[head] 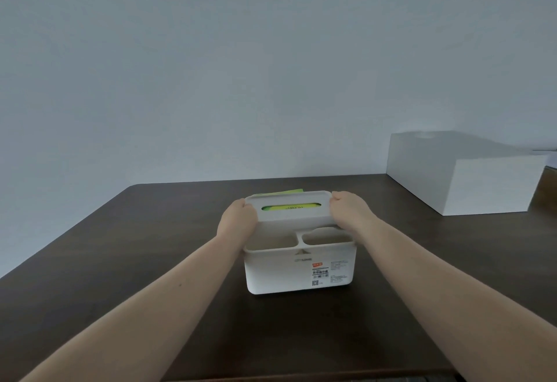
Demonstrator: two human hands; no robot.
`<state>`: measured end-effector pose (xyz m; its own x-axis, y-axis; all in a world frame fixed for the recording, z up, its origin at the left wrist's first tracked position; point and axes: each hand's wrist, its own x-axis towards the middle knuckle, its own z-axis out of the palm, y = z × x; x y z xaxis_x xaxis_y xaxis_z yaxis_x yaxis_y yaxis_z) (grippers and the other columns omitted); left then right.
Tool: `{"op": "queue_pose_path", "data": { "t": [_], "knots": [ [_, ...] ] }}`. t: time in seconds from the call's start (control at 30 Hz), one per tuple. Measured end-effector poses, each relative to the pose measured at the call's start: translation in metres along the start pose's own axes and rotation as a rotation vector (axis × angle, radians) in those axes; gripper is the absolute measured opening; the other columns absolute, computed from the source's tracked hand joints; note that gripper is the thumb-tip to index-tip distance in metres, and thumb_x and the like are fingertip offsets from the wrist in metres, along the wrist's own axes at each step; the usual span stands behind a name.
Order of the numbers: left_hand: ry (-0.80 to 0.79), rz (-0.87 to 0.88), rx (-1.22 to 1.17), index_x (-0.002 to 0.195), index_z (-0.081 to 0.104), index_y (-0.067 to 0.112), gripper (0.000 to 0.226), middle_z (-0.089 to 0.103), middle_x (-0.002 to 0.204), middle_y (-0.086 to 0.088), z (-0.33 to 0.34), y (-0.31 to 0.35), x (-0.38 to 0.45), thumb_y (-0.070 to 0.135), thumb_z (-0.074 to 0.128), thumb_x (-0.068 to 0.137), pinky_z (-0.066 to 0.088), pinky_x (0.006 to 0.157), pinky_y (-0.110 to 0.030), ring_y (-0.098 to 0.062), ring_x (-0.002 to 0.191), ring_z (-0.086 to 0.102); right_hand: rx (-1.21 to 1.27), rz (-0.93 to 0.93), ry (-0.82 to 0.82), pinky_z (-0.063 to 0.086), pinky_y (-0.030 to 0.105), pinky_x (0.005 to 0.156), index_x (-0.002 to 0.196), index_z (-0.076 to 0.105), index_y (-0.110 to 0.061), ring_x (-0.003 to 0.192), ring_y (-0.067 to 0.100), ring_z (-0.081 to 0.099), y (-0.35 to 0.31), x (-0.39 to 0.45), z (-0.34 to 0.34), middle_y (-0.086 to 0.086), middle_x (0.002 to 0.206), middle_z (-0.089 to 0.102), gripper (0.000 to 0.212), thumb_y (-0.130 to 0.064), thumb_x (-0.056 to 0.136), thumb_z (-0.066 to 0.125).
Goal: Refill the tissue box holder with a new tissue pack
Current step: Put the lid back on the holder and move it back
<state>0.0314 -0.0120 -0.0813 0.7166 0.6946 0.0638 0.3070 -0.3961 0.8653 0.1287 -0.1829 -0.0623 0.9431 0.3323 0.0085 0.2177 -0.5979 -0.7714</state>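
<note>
The white tissue box holder [300, 264] stands on the dark wooden tabletop [120, 246], midway between its left and right edges and toward the near edge. Its front wall carries a printed label [320, 274]. Two open compartments occupy the front of its top. The slotted lid [289, 207] sits tilted over the rear section. The green tissue pack [287, 207] shows through the slot and protrudes above the lid's rear edge. The left hand [238, 220] has its grip clenched on the lid's left end. The right hand [349, 208] has its grip clenched on the lid's right end. A white rectangular box [464, 173] rests at the far right corner.
</note>
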Motion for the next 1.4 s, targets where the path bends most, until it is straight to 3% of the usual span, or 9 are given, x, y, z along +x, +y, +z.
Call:
{"op": "queue_pose_path", "data": {
  "t": [0.33, 0.47, 0.57, 0.8, 0.9, 1.0, 1.1, 1.23, 1.4],
  "knots": [
    [0.028, 0.049, -0.054, 0.082, 0.047, 0.015, 0.031, 0.052, 0.079, 0.0, 0.0, -0.009, -0.027, 0.028, 0.024, 0.099, 0.036, 0.072, -0.033, -0.023, 0.079, 0.048, -0.079, -0.039, 0.046, 0.036, 0.033, 0.073, 0.115, 0.052, -0.004, 0.086, 0.026, 0.049, 0.012, -0.021, 0.006, 0.008, 0.096, 0.053, 0.037, -0.025, 0.1, 0.026],
    [0.011, 0.048, -0.01, 0.118, 0.052, 0.012, 0.038, 0.055, 0.134, -0.012, 0.001, -0.003, -0.033, 0.028, 0.021, 0.101, 0.038, 0.094, -0.039, -0.031, 0.11, 0.052, -0.103, -0.044, 0.064, 0.037, 0.035, 0.074, 0.108, 0.051, -0.007, 0.085, 0.027, 0.05, 0.016, -0.019, 0.008, 0.01, 0.096, 0.056, 0.033, -0.022, 0.099, 0.024],
    [0.013, 0.03, 0.012, 0.153, 0.022, 0.021, 0.052, 0.035, 0.156, -0.004, 0.004, -0.008, -0.034, 0.031, 0.019, 0.102, 0.028, 0.112, -0.038, -0.029, 0.139, 0.037, -0.133, -0.05, 0.083, 0.038, 0.036, 0.073, 0.114, 0.05, -0.006, 0.086, 0.027, 0.051, 0.017, -0.02, 0.011, 0.007, 0.094, 0.055, 0.036, -0.024, 0.099, 0.022],
    [0.034, 0.071, 0.15, 0.144, 0.035, 0.014, 0.049, 0.062, 0.119, -0.01, 0.006, -0.009, -0.031, 0.017, 0.021, 0.097, 0.045, 0.089, -0.039, -0.033, 0.104, 0.059, -0.244, -0.086, 0.122, 0.041, 0.038, 0.072, 0.129, 0.043, -0.014, 0.086, 0.026, 0.054, 0.022, -0.024, 0.016, 0.006, 0.1, 0.06, 0.043, -0.03, 0.098, 0.018],
    [0.05, 0.039, 0.247, 0.141, 0.038, 0.007, 0.047, 0.06, 0.122, -0.014, 0.002, -0.002, -0.039, 0.015, 0.022, 0.098, 0.042, 0.084, -0.038, -0.034, 0.103, 0.056, -0.252, -0.083, 0.121, 0.041, 0.039, 0.072, 0.129, 0.044, -0.014, 0.085, 0.026, 0.054, 0.021, -0.027, 0.014, 0.005, 0.096, 0.058, 0.043, -0.03, 0.098, 0.019],
    [0.0, 0.016, 0.319, 0.13, 0.049, 0.004, 0.049, 0.059, 0.12, -0.014, -0.005, 0.002, -0.047, 0.029, 0.018, 0.101, 0.042, 0.09, -0.038, -0.032, 0.103, 0.054, -0.202, -0.065, 0.065, 0.044, 0.043, 0.083, 0.134, 0.041, -0.013, 0.095, 0.028, 0.054, 0.017, -0.034, 0.007, 0.011, 0.114, 0.061, 0.049, -0.038, 0.1, 0.017],
    [-0.085, -0.005, 0.326, 0.113, 0.059, 0.008, 0.061, 0.061, 0.086, -0.003, -0.014, -0.002, -0.053, 0.055, 0.025, 0.095, 0.05, 0.079, -0.035, -0.024, 0.081, 0.059, -0.118, -0.039, -0.046, 0.048, 0.047, 0.089, 0.141, 0.034, -0.013, 0.113, 0.032, 0.053, 0.015, -0.044, -0.002, 0.016, 0.134, 0.052, 0.057, -0.049, 0.099, 0.021],
    [-0.186, -0.057, 0.296, 0.081, 0.051, 0.012, 0.024, 0.05, 0.065, 0.0, -0.022, -0.008, -0.059, 0.035, 0.049, 0.088, 0.041, 0.048, -0.025, -0.018, 0.056, 0.053, 0.057, 0.096, -0.198, 0.059, 0.044, 0.068, 0.131, 0.044, -0.018, 0.094, 0.026, 0.063, 0.019, -0.058, -0.015, 0.005, 0.117, 0.059, 0.05, -0.049, 0.092, 0.047],
    [-0.216, -0.128, 0.34, 0.071, 0.052, 0.004, 0.017, 0.062, 0.066, -0.014, -0.025, -0.002, -0.061, 0.009, 0.039, 0.08, 0.053, 0.062, -0.031, -0.03, 0.059, 0.062, -0.014, 0.169, -0.251, 0.058, 0.038, 0.06, 0.112, 0.052, -0.007, 0.074, 0.029, 0.066, 0.022, -0.065, -0.019, 0.011, 0.083, 0.062, 0.023, -0.015, 0.094, 0.043]
  ]
}}
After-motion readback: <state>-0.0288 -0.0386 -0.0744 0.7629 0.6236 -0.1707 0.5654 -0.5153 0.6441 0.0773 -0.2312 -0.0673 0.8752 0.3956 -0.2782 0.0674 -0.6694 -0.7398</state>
